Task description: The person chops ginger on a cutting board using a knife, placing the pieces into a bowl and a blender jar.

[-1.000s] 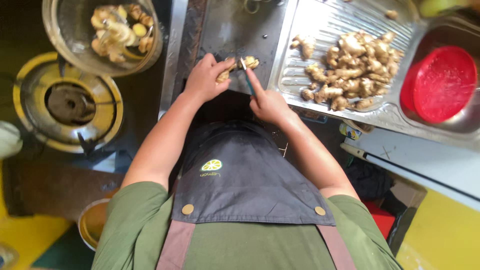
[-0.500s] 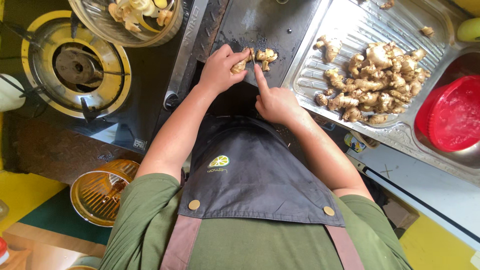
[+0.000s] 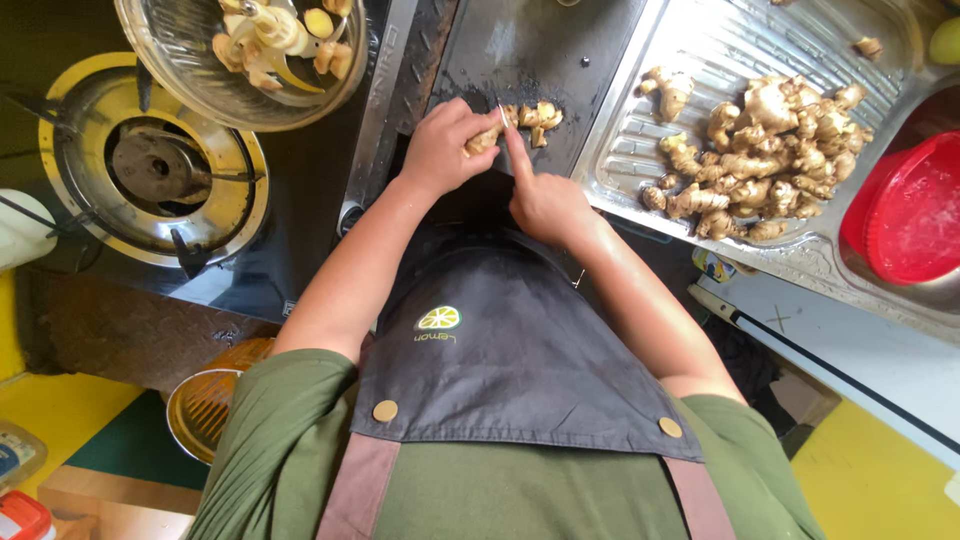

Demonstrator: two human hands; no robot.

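My left hand (image 3: 443, 146) grips a knob of ginger (image 3: 484, 138) on the dark cutting board (image 3: 540, 50). My right hand (image 3: 543, 197) holds a small knife (image 3: 503, 116), index finger stretched along its back, the blade against the ginger. Cut ginger pieces (image 3: 540, 117) lie just right of the blade on the board.
A pile of whole ginger roots (image 3: 770, 150) lies on the steel sink drainer (image 3: 690, 40). A red bowl (image 3: 915, 210) sits in the sink basin. A glass bowl of ginger pieces (image 3: 262, 55) stands above a gas burner (image 3: 155, 170). An orange sieve (image 3: 205, 405) is low left.
The view has shifted, so everything sits lower and further right in the picture. Both hands stay on the ginger at the board, the knife still working it.
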